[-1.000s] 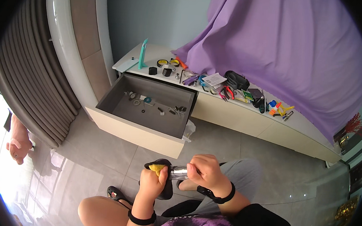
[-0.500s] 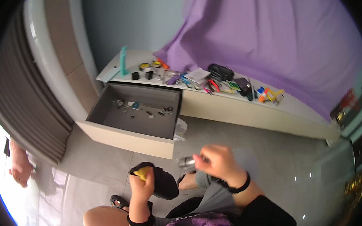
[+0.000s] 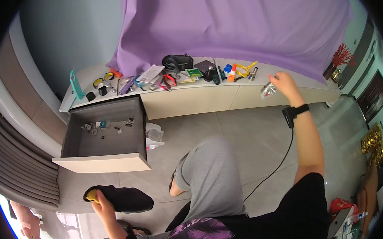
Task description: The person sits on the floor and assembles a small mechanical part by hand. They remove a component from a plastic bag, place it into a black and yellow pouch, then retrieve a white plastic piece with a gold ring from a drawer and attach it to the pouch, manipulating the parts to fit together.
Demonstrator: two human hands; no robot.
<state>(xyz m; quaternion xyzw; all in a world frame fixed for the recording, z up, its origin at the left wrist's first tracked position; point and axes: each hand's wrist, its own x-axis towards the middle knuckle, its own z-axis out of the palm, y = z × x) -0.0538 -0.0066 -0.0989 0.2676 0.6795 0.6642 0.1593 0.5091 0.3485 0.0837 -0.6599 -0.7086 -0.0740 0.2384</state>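
My left hand [image 3: 101, 208] grips the rim of a black fabric pouch [image 3: 128, 199] with a yellow lining or item [image 3: 92, 195] at its mouth. The pouch hangs over the floor in front of the drawer. Raised at the right, my right hand [image 3: 285, 85] pinches a small clear plastic bag [image 3: 268, 91] with shiny bits inside; what they are is too small to tell. The bag hangs at the front edge of the white cabinet top [image 3: 296, 78], beside a small metallic cylinder [image 3: 253, 74] and yellow-handled tool [image 3: 247, 70].
An open drawer [image 3: 102, 161] holds several small parts. Along the cabinet lie a black case [image 3: 177, 63], red-handled pliers [image 3: 169, 80], an orange-and-white bottle [image 3: 232, 72], tape rolls [image 3: 98, 82] and a teal stand [image 3: 76, 85]. A cable [image 3: 269, 183] runs from my right wristband. Part of another person [image 3: 24, 221] shows lower left.
My right hand has swung up and right with the clear bag to the cabinet edge. My left hand and the pouch sit lower and further left in view. The view has turned right.
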